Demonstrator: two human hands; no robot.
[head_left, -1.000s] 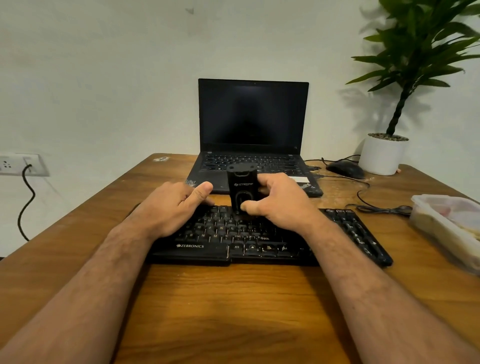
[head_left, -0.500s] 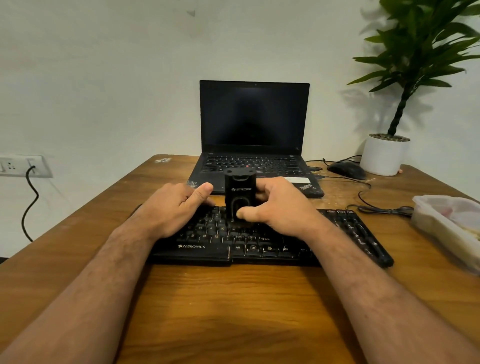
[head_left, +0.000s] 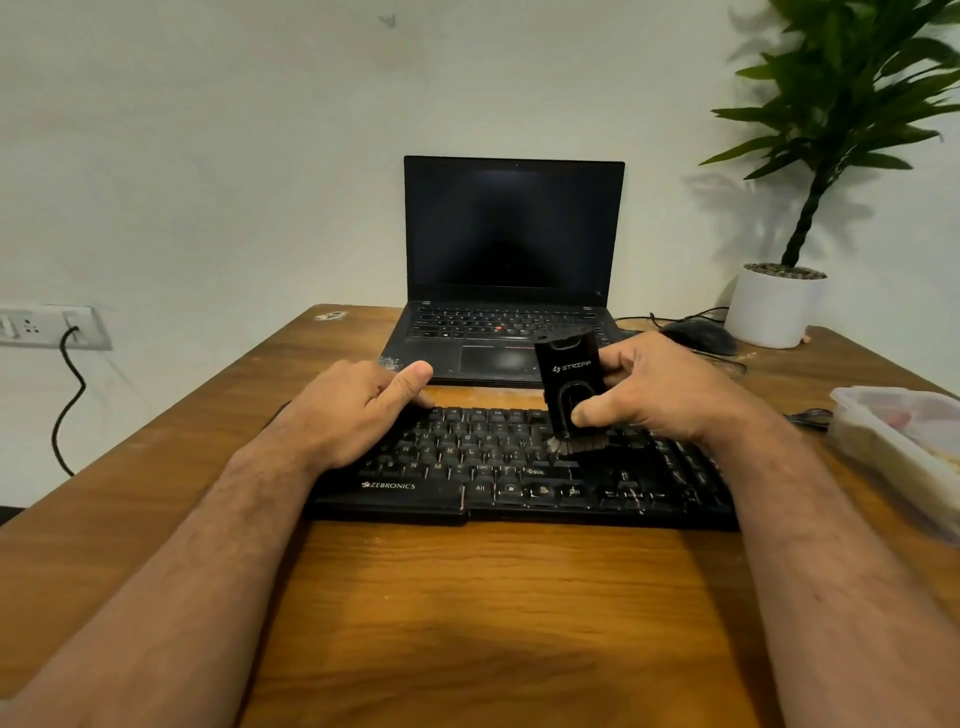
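The right hand (head_left: 660, 395) is gripping a near-upright black rectangular plastic brush (head_left: 569, 384), bristles touching the right-centre keys of a black plastic keyboard (head_left: 467, 467) on the wooden counter (head_left: 467, 597), while the left hand (head_left: 358, 410) is resting on its left keys, grip undeterminable.

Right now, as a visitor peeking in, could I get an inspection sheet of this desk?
Surface: brown wooden table.
Job's things: black keyboard lies flat; cleaning brush nearly upright, bristles on the keys.
Clutter: plastic container at the right edge; mouse beside the white plant pot.
Hands: left hand rests on the keyboard's left part, grip unclear; right hand grips the brush.
Cables: black cable hangs from the wall socket; thin cables run near the mouse.
Surroundings: open laptop, screen dark; pale wall.
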